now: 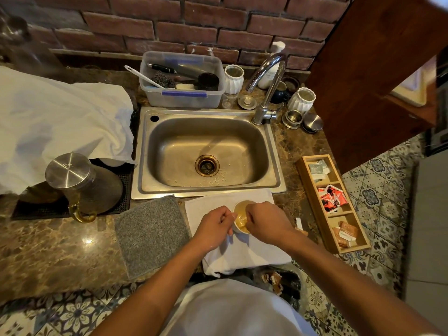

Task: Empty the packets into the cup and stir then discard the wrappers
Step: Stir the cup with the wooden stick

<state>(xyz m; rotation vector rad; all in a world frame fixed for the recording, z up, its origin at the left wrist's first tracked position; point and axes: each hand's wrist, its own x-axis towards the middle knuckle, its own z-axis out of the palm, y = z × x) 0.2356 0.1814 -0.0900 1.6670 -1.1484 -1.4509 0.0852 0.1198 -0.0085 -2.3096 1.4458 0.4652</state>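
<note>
A small white cup [240, 214] holding light brown liquid stands on a white towel [244, 253] in front of the sink. My left hand [213, 226] is curled against the cup's left side, gripping it. Over the cup's right rim my right hand [265, 223] has its fingers pinched together, pointing down into the cup; whatever is between them is hidden. A torn white wrapper piece [299, 224] and a brown scrap [302, 231] lie on the counter just right of my right wrist.
A wooden organizer [315, 190] with several packets sits to the right. The steel sink [206, 151] and its faucet [268, 86] are straight ahead. A grey mat [150, 234] and a metal pitcher [82, 183] lie left. Below the counter edge, a dark bin [288, 282] holds brown wrappers.
</note>
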